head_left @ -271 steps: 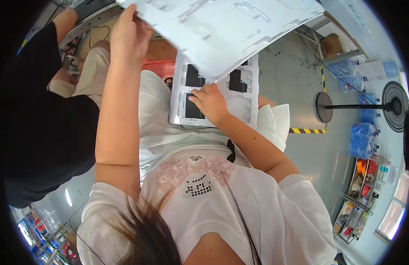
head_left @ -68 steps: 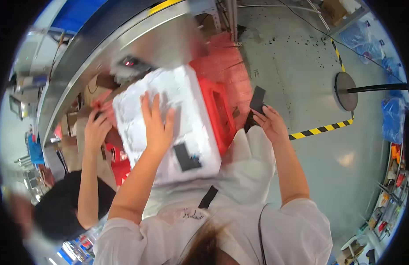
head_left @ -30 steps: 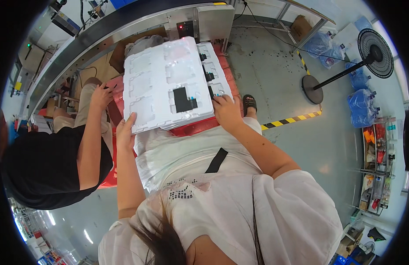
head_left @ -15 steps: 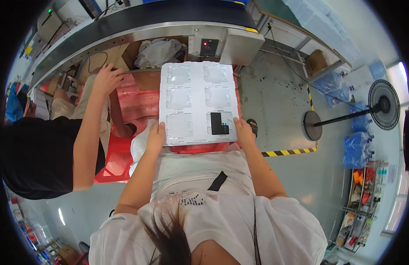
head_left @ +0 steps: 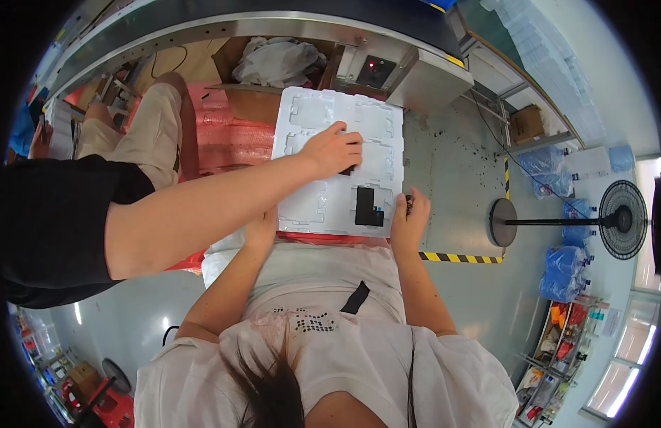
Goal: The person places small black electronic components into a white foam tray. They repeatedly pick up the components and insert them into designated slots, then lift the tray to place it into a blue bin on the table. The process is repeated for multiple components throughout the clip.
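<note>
Co-worker's hand point(head_left: 333, 151) now over white tray point(head_left: 338, 205), dark piece point(head_left: 348, 170) beneath

Lower centre to centre: white rectangular tray point(head_left: 341, 107) of thin moulded plastic, smooth with a soft sheen; flat black L-shaped piece point(head_left: 365, 207), smooth and largely matt. Left of centre: crinkled red sheet point(head_left: 248, 143), plastic-looking and glossy. Upper centre: brown open carton point(head_left: 255, 103) of matt cardboard; crumpled whitish bag point(head_left: 280, 63) of translucent plastic film; grey box-shaped housing point(head_left: 430, 78) of smooth, dull-shining metal. Left: black short-sleeved shirt point(head_left: 59, 214) of matt cloth. Right: grey-green floor point(head_left: 451, 303), smooth and faintly reflective; bluish bottles point(head_left: 562, 271) of glossy transparent plastic.
</note>
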Demonstrator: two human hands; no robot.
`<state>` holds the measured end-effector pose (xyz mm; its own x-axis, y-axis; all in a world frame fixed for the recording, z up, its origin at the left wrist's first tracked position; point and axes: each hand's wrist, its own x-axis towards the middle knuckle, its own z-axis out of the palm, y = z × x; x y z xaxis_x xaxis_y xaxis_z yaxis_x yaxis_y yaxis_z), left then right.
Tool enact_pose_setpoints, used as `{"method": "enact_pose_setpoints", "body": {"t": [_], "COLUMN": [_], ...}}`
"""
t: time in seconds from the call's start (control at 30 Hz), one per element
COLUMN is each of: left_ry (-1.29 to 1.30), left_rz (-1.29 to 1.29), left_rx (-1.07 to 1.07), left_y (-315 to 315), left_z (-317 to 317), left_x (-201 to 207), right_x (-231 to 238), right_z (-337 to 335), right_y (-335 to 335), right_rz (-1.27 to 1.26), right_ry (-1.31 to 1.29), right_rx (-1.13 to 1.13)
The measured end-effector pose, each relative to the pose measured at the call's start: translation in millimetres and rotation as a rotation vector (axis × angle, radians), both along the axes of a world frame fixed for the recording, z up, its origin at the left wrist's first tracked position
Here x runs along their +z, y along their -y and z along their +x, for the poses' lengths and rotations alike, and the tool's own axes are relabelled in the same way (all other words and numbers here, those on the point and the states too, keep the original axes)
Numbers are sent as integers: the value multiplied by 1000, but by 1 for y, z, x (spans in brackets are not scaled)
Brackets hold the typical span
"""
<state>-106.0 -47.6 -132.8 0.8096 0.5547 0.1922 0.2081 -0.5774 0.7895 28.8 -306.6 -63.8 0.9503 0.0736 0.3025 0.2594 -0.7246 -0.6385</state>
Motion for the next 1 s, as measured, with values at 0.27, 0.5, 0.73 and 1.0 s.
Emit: {"method": "enact_pose_setpoints", "body": {"t": [0.27,0.5,0.73,1.0], "left_ry": [-11,147,174,301], "left_rz": [185,-30,15,-51], "left_rx": [-26,56,67,-357], "left_y": [-12,2,3,24], "left_z": [-4,16,12,44], "left_x": [-22,24,38,100], "right_x": [32,61,71,78], "right_z": [39,70,87,25], "right_y": [-65,-104,-135,-122], "right_rz": [-217,-668,-850,726], "right_ry": [-84,-43,-265,-1266], "right_rx": [506,832,867,366]}}
